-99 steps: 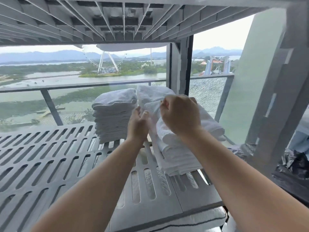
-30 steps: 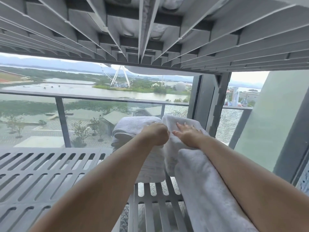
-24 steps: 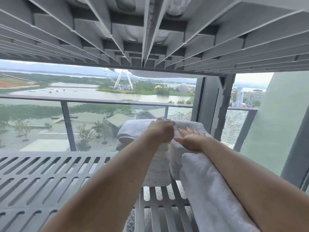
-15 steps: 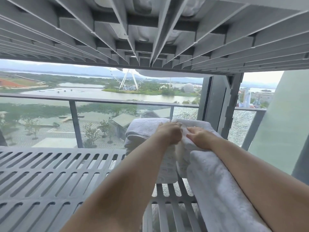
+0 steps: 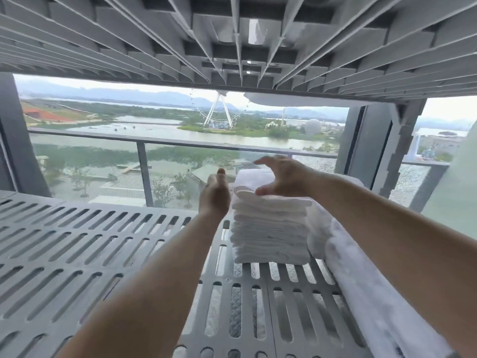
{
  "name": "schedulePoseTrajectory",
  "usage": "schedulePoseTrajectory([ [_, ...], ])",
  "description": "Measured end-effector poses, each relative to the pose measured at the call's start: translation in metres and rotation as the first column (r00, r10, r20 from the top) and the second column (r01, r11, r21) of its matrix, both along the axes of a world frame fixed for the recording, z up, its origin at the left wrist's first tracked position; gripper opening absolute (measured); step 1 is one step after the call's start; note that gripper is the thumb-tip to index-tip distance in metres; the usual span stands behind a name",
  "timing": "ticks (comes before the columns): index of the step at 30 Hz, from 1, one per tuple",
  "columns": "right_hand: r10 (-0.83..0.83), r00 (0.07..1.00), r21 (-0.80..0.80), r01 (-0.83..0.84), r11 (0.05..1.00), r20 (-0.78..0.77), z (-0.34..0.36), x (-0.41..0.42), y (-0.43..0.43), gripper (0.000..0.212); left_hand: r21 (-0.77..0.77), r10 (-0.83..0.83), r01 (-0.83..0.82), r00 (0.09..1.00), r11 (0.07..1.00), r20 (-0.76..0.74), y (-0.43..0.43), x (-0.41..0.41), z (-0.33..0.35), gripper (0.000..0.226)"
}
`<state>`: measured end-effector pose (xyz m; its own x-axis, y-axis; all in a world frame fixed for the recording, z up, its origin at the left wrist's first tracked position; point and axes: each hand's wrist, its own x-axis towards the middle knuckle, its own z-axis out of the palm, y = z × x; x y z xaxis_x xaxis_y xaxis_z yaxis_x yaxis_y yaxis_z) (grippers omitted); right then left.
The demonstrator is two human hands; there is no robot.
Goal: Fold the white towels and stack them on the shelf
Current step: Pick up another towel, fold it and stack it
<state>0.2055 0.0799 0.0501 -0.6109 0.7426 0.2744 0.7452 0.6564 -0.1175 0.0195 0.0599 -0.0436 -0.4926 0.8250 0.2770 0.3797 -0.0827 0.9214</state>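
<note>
- The right forearm hides part of the long towel (image 5: 361, 280), which runs off the lower right edge of the frame
- The towel stack (image 5: 271, 228) stands right of centre on the slatted shelf (image 5: 103, 241)
- The left hand (image 5: 215, 195) is flat, fingers straight, holding nothing, just left of the stack; contact unclear
- The right hand (image 5: 281, 177) is spread wide over the stack's top, gripping nothing
- Half a second ago both hands were curled on the towel tops; now they have opened

Both bare forearms (image 5: 154, 280) stretched forward, left grip (image 5: 215, 193) flat, edge-up, right grip (image 5: 285, 178) spread wide
</note>
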Motion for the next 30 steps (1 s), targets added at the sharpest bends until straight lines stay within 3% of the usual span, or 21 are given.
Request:
schedulePoseTrajectory([
  [2, -0.034, 0.986, -0.042, 0.042, 0.998, 0.166, -0.012, -0.020, -0.004, 0.101, -0.002, -0.043, 0.045, 0.969, 0.999, 0.242, -0.008, 0.008, -0.022, 0.069],
  [4, -0.148, 0.934, -0.031, 0.167, 0.985, 0.325, -0.024, -0.028, -0.001, 0.095, 0.024, -0.106, 0.104, 0.935, 0.994, 0.338, -0.017, 0.017, -0.037, 0.065],
  [8, -0.216, 0.883, 0.113, 0.185, 0.976, 0.417, -0.039, -0.030, -0.001, 0.063, 0.137, -0.252, 0.229, 0.950, 0.964, 0.183, -0.038, 0.027, -0.057, 0.048],
  [11, -0.252, 0.867, 0.226, 0.167, 0.960, 0.429, -0.046, -0.027, -0.008, 0.048, 0.044, -0.354, 0.352, 0.933, 0.935, 0.071, -0.039, 0.027, -0.065, 0.058],
  [16, -0.313, 0.879, 0.394, 0.161, 0.905, 0.360, -0.052, -0.022, -0.016, 0.031, 0.000, -0.285, 0.285, 0.957, 0.958, -0.047, -0.035, 0.025, -0.072, 0.049],
  [21, -0.312, 0.944, 0.466, 0.230, 0.855, 0.105, -0.043, -0.009, -0.037, 0.022, 0.021, -0.280, 0.281, 0.960, 0.960, -0.020, -0.031, 0.026, -0.069, 0.063],
  [24, -0.335, 0.942, 0.461, 0.305, 0.833, -0.019, -0.073, -0.006, -0.052, 0.021, 0.018, -0.335, 0.336, 0.941, 0.942, -0.039, -0.033, 0.026, -0.065, 0.059],
  [27, -0.338, 0.934, 0.439, 0.352, 0.827, -0.114, -0.093, -0.011, -0.049, 0.026, -0.054, -0.511, 0.508, 0.858, 0.859, -0.060, -0.033, 0.009, -0.067, 0.078],
  [30, -0.314, 0.928, 0.373, 0.369, 0.851, -0.203, -0.104, -0.021, -0.044, 0.039, 0.009, -0.653, 0.659, 0.744, 0.752, 0.144, -0.031, -0.013, -0.067, 0.076],
])
